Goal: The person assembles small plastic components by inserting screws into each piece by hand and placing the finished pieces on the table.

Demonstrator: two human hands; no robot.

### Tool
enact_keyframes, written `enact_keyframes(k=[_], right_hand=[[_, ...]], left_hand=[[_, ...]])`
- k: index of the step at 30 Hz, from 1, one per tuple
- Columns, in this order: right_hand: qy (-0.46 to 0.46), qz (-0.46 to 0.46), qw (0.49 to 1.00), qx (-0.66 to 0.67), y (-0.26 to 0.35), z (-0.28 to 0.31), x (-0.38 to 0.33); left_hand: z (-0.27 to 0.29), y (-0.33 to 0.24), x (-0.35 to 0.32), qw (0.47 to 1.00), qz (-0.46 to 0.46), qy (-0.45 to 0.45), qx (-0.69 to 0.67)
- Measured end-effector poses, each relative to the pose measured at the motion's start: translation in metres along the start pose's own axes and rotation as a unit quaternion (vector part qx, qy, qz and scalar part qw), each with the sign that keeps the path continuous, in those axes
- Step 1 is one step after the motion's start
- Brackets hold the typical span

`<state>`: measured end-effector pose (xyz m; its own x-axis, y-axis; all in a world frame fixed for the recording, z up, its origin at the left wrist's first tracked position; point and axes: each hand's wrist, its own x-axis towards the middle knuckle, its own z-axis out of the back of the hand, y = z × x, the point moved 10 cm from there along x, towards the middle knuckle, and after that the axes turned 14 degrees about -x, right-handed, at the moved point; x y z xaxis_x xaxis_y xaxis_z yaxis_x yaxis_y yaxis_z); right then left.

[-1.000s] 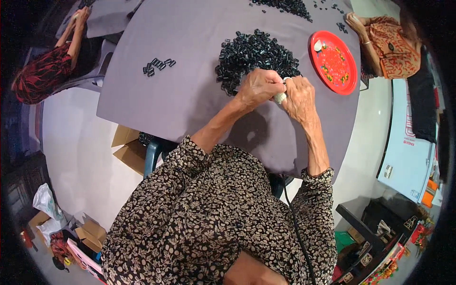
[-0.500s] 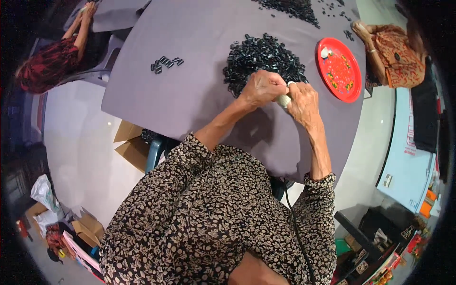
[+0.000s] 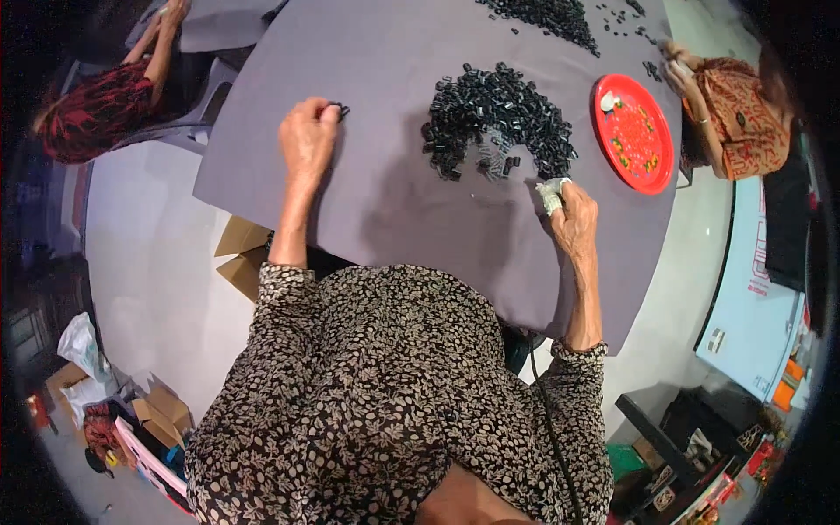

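My left hand is closed over the spot at the left of the table where loose black pieces lay. A small dark piece shows at its fingertips; others are hidden under the hand. My right hand is closed around a crumpled off-white cloth, just below the right end of a pile of small, shiny black tube-like pieces. Some greyish clear pieces lie at the pile's near edge.
A red oval tray stands right of the pile on the grey tablecloth. Another dark heap lies at the far side. Two people sit nearby, one in orange, one in red and black. An open carton sits below the table's left edge.
My hands, together at the pile before, are now apart. The left has moved left onto the small group of black pieces; the right has moved slightly right and nearer, with the cloth.
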<state>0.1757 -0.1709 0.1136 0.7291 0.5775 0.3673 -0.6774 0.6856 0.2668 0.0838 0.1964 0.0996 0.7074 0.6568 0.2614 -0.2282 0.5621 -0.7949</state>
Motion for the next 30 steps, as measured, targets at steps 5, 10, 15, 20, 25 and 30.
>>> enact_keyframes(k=[5, 10, 15, 20, 25, 30], right_hand=[[0.016, -0.054, 0.998, 0.006, -0.013, -0.004, -0.014], [0.009, -0.064, 0.998, 0.002, -0.022, 0.000, -0.024], [0.005, -0.078, 0.997, -0.019, -0.028, 0.005, -0.029], [-0.052, -0.031, 0.996, -0.057, -0.025, 0.011, -0.039], [-0.042, -0.021, 0.993, -0.112, -0.022, 0.008, -0.052], [-0.040, 0.004, 0.988, -0.149, -0.017, 0.004, -0.051]], left_hand=[[0.018, 0.020, 0.004, 0.993, -0.032, -0.021, 0.110], [0.017, 0.018, 0.003, 0.991, -0.066, -0.001, 0.116], [0.011, -0.008, 0.001, 0.992, -0.074, 0.020, 0.099], [-0.005, -0.034, -0.015, 0.998, -0.032, 0.045, 0.009], [-0.055, -0.095, -0.061, 0.963, -0.171, 0.169, -0.121], [-0.104, -0.121, -0.125, 0.899, -0.222, 0.319, -0.202]])
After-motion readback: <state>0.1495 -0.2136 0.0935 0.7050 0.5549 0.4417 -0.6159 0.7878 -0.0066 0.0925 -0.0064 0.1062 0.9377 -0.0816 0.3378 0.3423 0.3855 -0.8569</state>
